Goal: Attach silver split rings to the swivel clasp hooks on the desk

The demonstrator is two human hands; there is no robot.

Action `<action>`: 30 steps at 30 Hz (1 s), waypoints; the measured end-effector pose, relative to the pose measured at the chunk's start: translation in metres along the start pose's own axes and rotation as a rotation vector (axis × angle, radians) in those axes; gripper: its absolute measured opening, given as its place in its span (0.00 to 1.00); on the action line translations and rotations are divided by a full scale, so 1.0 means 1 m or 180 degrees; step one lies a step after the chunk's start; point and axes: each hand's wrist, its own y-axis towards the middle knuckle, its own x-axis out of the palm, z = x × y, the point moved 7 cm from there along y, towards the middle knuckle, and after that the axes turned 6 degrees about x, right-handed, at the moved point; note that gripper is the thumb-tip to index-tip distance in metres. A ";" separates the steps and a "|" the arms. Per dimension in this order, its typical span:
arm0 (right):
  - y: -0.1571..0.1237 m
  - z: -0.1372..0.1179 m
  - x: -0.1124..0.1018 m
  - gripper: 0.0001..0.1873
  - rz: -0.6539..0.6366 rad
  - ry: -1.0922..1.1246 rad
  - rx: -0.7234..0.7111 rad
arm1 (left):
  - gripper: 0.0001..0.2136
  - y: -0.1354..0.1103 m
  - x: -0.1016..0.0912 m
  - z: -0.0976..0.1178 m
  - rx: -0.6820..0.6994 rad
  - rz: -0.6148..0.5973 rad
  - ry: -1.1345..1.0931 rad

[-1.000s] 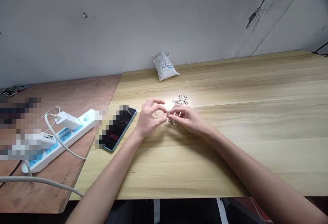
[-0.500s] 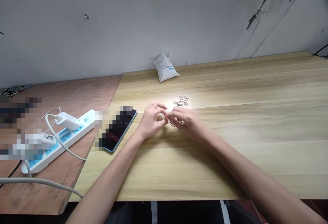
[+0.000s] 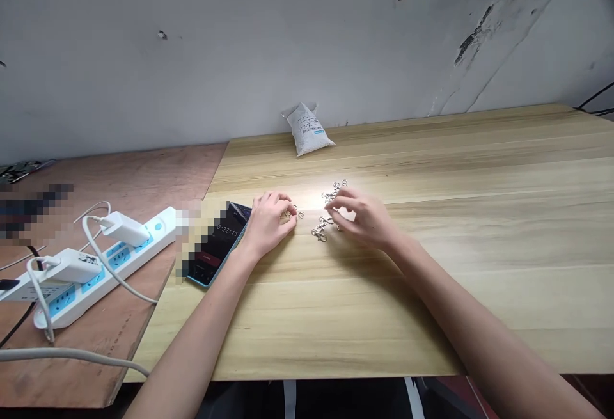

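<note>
Between the left hand [image 3: 267,224] and the right hand [image 3: 367,217], small metal clasps [image 3: 319,235] lie on the wood-grain table [image 3: 384,323], one cluster just short of the right thumb, more clasps [image 3: 332,193] just past the right index finger. Some are partly covered by the right fingers, so an exact count cannot be made. Two or more thin rings [image 3: 300,215] sit at the left fingertips, one partly covered by them. Left hand: thumb and fingers curled in towards each other over the rings; from where I stand I cannot tell whether one is pinched. Right hand: thumb and index bent, tips close together, the other fingers folded under; whether a part sits between the tips cannot be determined. Beside the left wrist, on its outer side, a phone [image 3: 215,246] has its upper left blotted out by blurring and its inner edge bordering the wrist; the display reads in part 22:15. Further out from the left hand, on a reddish board [image 3: 158,173], a white power strip [image 3: 165,222] carries two white chargers [image 3: 125,228] with looping cables [image 3: 77,356]; blurred blocks and the view's edge cut off items beyond. Well ahead of both hands, against the stained, cracked wall [image 3: 288,41], rests a plastic packet [image 3: 311,131] bearing a barcode label; it looks filled with something whitish, its contents too small to identify.
</note>
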 end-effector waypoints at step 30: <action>0.011 -0.002 0.030 0.09 -0.0064 0.0020 0.0680 | 0.07 0.001 -0.002 0.026 0.0232 0.0307 -0.0265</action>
